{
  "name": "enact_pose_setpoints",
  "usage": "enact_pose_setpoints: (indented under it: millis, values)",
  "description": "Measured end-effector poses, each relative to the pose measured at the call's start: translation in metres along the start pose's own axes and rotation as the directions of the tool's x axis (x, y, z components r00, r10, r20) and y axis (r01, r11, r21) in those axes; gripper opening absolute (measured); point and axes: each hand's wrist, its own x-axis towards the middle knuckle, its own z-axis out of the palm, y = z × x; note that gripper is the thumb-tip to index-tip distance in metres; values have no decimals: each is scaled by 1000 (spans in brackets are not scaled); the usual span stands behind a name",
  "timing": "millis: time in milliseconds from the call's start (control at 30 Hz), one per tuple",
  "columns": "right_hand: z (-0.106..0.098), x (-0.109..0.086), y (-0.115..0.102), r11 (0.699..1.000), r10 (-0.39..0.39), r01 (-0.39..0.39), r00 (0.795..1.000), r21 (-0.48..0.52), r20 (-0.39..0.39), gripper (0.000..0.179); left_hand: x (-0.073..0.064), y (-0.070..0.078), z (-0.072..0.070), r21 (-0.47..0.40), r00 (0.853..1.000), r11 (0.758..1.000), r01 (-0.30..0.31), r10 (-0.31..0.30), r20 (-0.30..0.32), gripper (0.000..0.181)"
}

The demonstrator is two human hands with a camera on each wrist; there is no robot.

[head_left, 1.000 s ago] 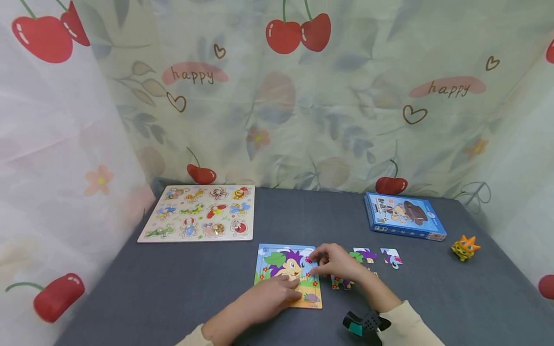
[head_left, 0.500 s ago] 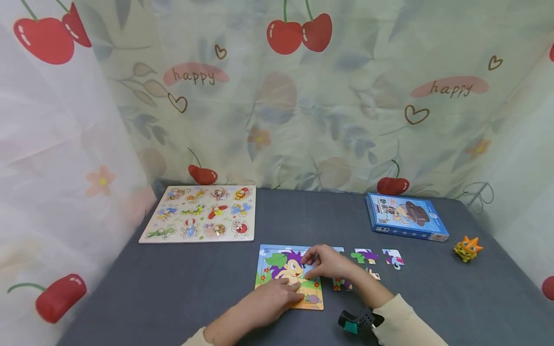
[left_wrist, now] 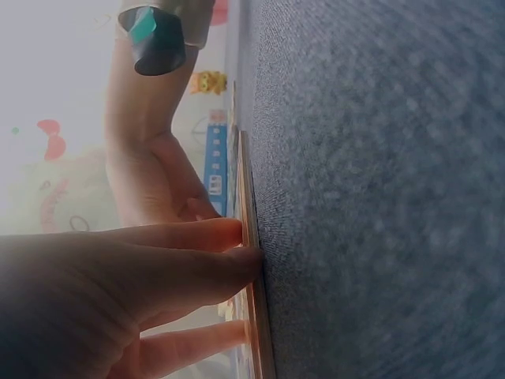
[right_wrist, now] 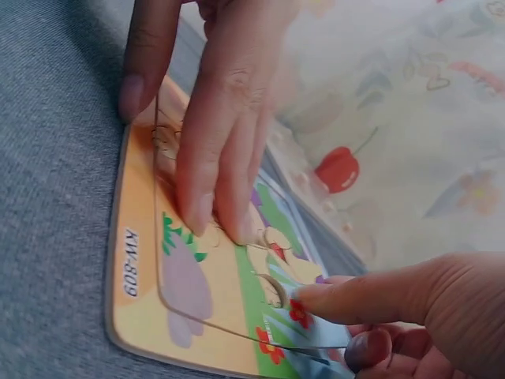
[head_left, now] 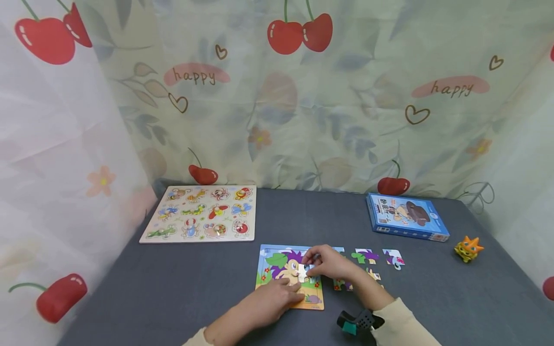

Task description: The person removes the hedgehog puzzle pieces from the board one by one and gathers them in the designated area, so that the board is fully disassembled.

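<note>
A small jigsaw board (head_left: pixel 313 288) with a purple-haired hedgehog picture lies flat on the table. My left hand (head_left: pixel 272 300) rests on its lower left part; in the left wrist view the thumb (left_wrist: pixel 237 268) lies against the board's edge. Over the upper right part is my right hand (head_left: pixel 331 263), pinching a puzzle piece (head_left: pixel 302 274) between thumb and fingers. That piece looks pale in the head view and slightly raised; the hand covers much of it. In the right wrist view, the right thumb (right_wrist: pixel 339 302) touches the picture beside a red flower.
Loose puzzle pieces (head_left: pixel 367 255) lie right of the board, another piece (head_left: pixel 393 258) farther right. A larger insect puzzle board (head_left: pixel 196 214) stands back left, a blue box (head_left: pixel 407 216) back right. An orange-yellow toy figure (head_left: pixel 468 249) sits near the right edge.
My right hand has shifted slightly left over the board. The piece at its fingertips now shows pale and tilted. My left hand stays in place on the board.
</note>
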Motion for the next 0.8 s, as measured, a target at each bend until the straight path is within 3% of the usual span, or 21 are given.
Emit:
enact_pose_setpoints:
  millis: [333,567,800]
  values:
    - [-4,-4,9,1000,9,-8,1000,17,-27,14,-1,1,2,-2,1000,1000,9,-9,-12,28]
    - [-4,-9,16,996,82,-78,992,38,-94,14,-1,1,3,4,1000,1000,12,-11,-20,28]
    - [-2,-14,14,971,167,-149,982,189,-84,22,-2,1,3,-24,1000,999,27,-28,-7,28]
